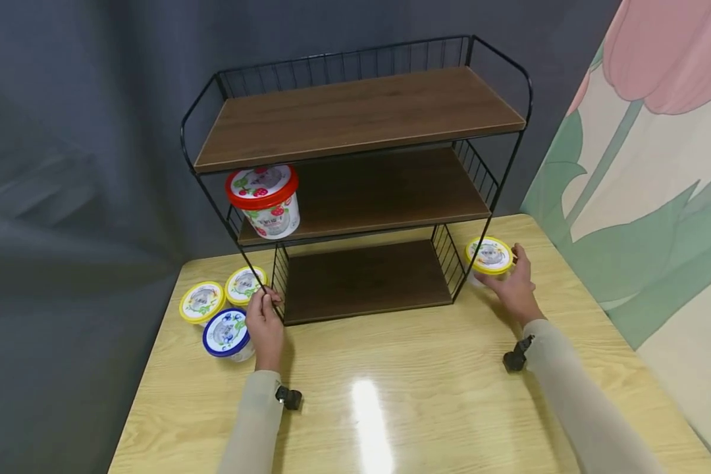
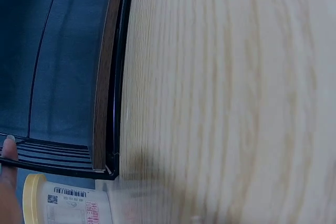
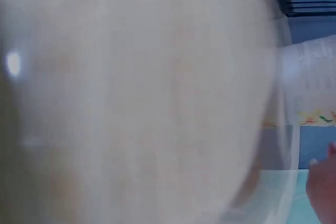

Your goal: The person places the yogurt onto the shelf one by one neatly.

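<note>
The left hand [image 1: 264,332] is pinching, fingers bent tight, a slim black metal post [image 1: 245,258] of the brown-boarded rack [image 1: 355,125]. The right hand [image 1: 514,289] is gripping, fingers widely curved, a round yellow-lidded tub [image 1: 491,255] just outside the rack's right end, beside the wood-grained counter's [image 1: 426,382] far edge.

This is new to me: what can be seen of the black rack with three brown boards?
The black rack with three brown boards looks made of metal bars and wood. Wire rails line its top back edge and the lower tiers' sides. It stands upright on the pale wooden table. A white tub with a red lid sits on the middle board's left end. The left grip holds the front-left post low down.
</note>
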A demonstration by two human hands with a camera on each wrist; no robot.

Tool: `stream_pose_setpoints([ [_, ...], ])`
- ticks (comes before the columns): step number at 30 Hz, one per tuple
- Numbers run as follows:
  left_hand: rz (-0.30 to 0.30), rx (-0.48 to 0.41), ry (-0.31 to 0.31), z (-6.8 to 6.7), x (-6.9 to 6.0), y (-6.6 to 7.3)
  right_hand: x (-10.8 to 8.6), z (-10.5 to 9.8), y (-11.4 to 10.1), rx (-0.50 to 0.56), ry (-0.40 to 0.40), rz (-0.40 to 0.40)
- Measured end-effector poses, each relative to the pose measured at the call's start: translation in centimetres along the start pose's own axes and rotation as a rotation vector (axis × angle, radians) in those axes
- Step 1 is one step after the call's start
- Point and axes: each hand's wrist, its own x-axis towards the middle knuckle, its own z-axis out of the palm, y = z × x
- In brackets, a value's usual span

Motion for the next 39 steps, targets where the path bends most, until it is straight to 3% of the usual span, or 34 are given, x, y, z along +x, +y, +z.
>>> stream_pose_setpoints([
  [3, -0.012, -0.009, -0.021, 0.0, 0.0, -0.5, 0.4, -0.3, -0.2, 0.046, -0.061, 0.012],
  [5, -0.015, -0.011, -0.023, 0.0, 0.0, -0.6, 0.4, -0.3, -0.3, 0.073, -0.06, 0.036],
  [9, 0.004, 0.003, 0.004, 0.0, 0.0, -0.7, 0.0, 0.6, -0.6, 0.109, 0.039, 0.138],
  [14, 0.027, 0.017, 0.025, -0.2, 0.2, -0.8, -0.9, 1.9, -1.7, 0.014, 0.111, 0.223],
  [16, 0.03, 0.012, 0.021, -0.2, 0.3, -0.8, -1.2, 1.8, -2.1, -0.012, 0.107, 0.203],
  [20, 0.032, 0.014, 0.014, -0.3, 0.4, -0.7, -0.7, 0.5, -2.3, -0.035, 0.054, 0.086],
  [24, 0.02, 0.02, 0.013, -0.3, 0.3, -0.7, 0.5, -1.4, -1.9, -0.068, -0.089, -0.074],
  [28, -0.002, 0.019, 0.021, -0.3, 0.2, -0.8, 1.3, -2.5, -1.7, -0.079, -0.232, -0.127],
  [30, -0.009, 0.034, 0.02, -0.2, 0.1, -0.7, 1.6, -2.9, -1.8, -0.098, -0.262, -0.13],
  [33, -0.007, 0.048, 0.014, -0.1, 0.0, -0.8, 1.9, -3.1, -1.8, -0.156, -0.241, -0.146],
  [36, 0.018, 0.053, 0.02, 0.1, 0.1, -0.4, 2.0, -2.8, -2.1, -0.226, -0.148, -0.163],
  [39, 0.045, 0.051, 0.029, 0.1, 0.1, 0.9, 1.9, -2.1, -2.5, -0.296, -0.04, -0.107],
])
